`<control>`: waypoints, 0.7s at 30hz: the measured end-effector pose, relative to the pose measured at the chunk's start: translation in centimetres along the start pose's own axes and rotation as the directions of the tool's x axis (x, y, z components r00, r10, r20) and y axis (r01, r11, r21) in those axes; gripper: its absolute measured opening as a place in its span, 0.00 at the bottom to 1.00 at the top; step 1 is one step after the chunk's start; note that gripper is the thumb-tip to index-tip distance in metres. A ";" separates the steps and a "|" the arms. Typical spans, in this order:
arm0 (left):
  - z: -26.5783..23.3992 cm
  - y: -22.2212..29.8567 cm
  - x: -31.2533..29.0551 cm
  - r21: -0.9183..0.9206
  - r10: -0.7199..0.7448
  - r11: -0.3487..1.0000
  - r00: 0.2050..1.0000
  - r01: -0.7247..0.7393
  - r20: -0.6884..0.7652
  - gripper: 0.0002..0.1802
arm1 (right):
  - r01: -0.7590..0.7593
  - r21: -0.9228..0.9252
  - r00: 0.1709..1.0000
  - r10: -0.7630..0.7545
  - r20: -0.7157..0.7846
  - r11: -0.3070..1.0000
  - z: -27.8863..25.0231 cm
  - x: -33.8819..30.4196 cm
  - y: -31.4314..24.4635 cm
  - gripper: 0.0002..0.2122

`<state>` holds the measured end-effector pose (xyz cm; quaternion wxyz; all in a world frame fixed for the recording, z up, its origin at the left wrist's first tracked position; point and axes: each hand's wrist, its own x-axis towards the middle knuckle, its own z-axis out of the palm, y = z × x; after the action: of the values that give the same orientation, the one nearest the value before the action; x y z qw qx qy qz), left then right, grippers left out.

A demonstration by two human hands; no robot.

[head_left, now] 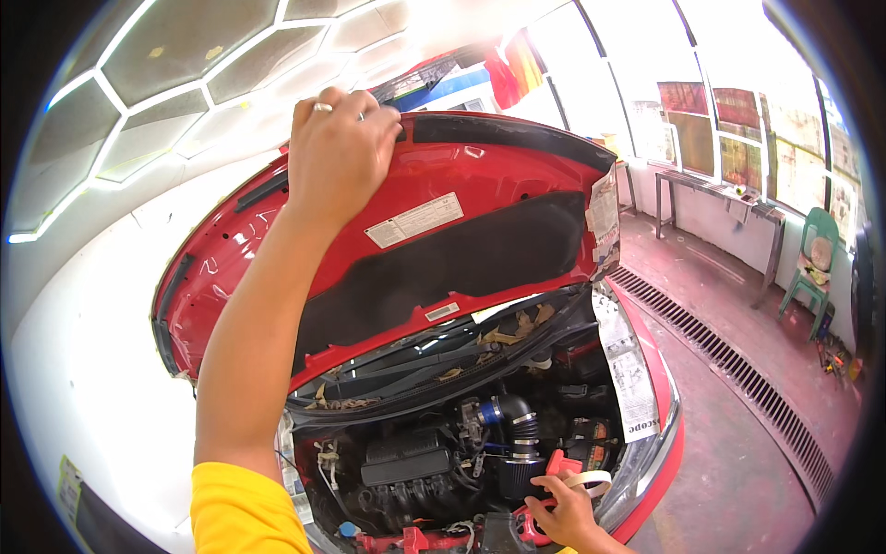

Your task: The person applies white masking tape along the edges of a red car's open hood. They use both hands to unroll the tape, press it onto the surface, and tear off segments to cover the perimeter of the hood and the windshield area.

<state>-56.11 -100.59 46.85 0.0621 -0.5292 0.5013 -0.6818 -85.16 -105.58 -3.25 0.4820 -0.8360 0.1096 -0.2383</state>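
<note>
My left hand (341,152), wearing a ring, reaches up with its fingers curled over the edge of the raised red car hood (434,166). The hood stands open above the engine bay, its inner side facing me. Low on the right, my right hand (568,512) is over the front of the engine bay, fingers bent. A roll of cream masking tape (600,480) sits against that hand; the grip on it is partly hidden. Close by are a black air filter (521,477) with a ribbed intake pipe (524,429) and a battery (591,443).
Newspaper sheets (623,360) cover the fender, and dry leaves (508,337) lie below the windshield. A floor drain grate (729,369) runs along the right of the car. Farther off stand a long bench (720,189) and a green plastic chair (817,254).
</note>
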 end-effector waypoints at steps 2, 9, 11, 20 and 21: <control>0.0 -1.1 1.5 -0.050 -0.069 0.996 0.988 0.077 0.140 0.08 | -0.185 -0.053 0.963 0.192 0.192 0.981 -0.7 -1.8 3.3 0.45; 0.6 -1.3 3.2 -0.066 0.049 0.997 0.971 -0.034 0.235 0.07 | 0.057 -0.031 0.901 -0.065 -0.429 0.998 -5.1 3.9 -1.6 0.20; 1.3 -1.2 2.9 -0.011 0.047 0.999 0.980 -0.046 0.191 0.08 | 0.322 -0.189 0.780 -0.373 -0.503 0.928 -8.1 10.6 -7.6 0.23; 1.4 -1.0 3.2 -0.098 -0.052 0.993 0.987 0.068 0.153 0.13 | 0.364 -0.693 0.391 -0.778 -0.493 0.622 -14.2 36.1 -24.2 0.37; 1.5 -1.1 3.2 -0.088 -0.048 0.994 0.984 0.064 0.171 0.13 | 0.315 -0.729 0.392 -0.783 -0.484 0.608 -14.0 37.3 -24.0 0.38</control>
<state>-55.83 -102.95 49.66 0.0601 -0.6012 0.5104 -0.6120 -61.15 -119.24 34.12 0.0216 -0.7267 0.0666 -0.6833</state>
